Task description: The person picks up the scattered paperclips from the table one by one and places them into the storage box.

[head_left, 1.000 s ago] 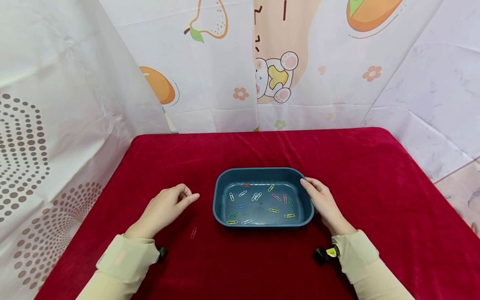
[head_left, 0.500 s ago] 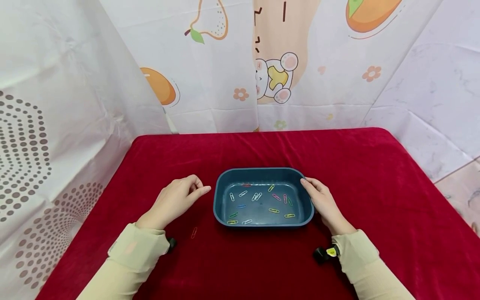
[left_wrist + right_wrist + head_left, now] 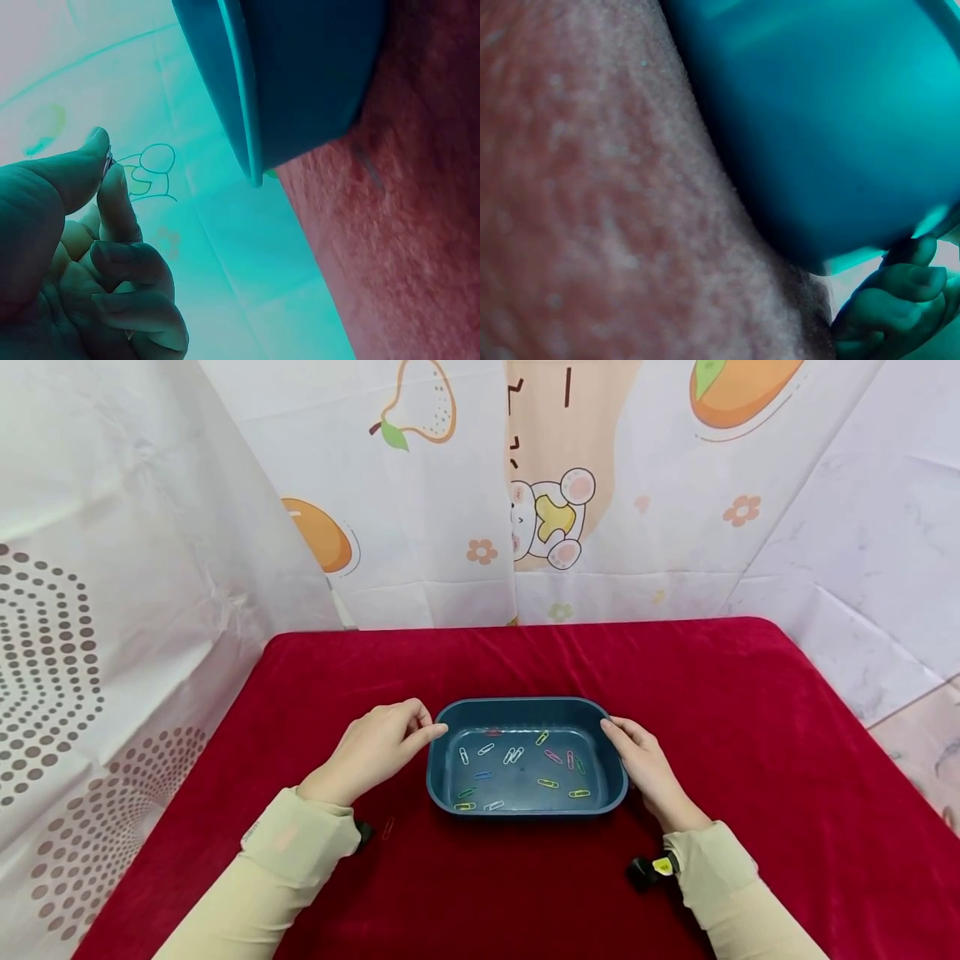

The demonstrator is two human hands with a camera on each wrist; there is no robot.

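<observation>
A dark blue plastic tub stands on the red cloth with several coloured paper clips scattered over its floor. My left hand hovers at the tub's left rim, thumb tip overlapping that rim in the head view. Between its thumb and index finger it pinches a paper clip, mostly covered by the fingertips; the other fingers are curled in. At the right end, my right hand grips the tub, thumb on the rim and fingers against the outside wall. One reddish paper clip lies on the cloth left of the tub.
The red velvet cloth covers the table out to its edges. White printed curtains hang behind and on both sides. A small dark wrist camera sits at my right cuff.
My left hand has moved right and slightly away from me, from over the cloth to the tub's left rim, still pinching. The right hand and tub have stayed put.
</observation>
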